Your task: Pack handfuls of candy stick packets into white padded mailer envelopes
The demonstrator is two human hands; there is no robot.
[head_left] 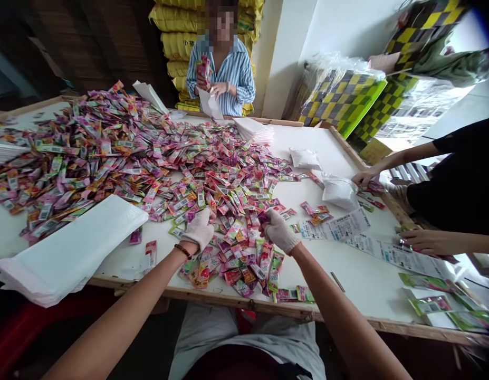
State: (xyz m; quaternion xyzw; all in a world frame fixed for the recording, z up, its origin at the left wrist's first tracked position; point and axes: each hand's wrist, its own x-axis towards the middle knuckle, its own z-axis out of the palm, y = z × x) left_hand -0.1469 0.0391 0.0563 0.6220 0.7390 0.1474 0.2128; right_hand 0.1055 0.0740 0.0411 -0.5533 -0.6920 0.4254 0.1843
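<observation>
Small printed sachets [238, 253], pink, purple, green, orange, lie loose between the wearer's two hands and spill toward the near table edge. A purple sachet [263, 217] sits right at the fingertips of the right hand [281, 230]; fingers curled inward, but whether they pinch it, cannot tell. Left hand [199, 230], gloved likewise, beaded bracelet [183, 250] at wrist: fingers bent down among sachets on the left side of the patch, tips partly hidden; grip cannot be told.

Beyond the hands, sachets run back into a big heap [109, 137], highest at far left. White envelopes [78, 237] stacked left of the left arm. Right of the right hand: printed sheets [335, 227] on the white table [323, 274], then a plump white packet [339, 191].

Across the table, a person in a striped shirt [244, 68] holds sachets and a white envelope [210, 104]. At right, a co-worker's hand [366, 177] rests near the table rim.
</observation>
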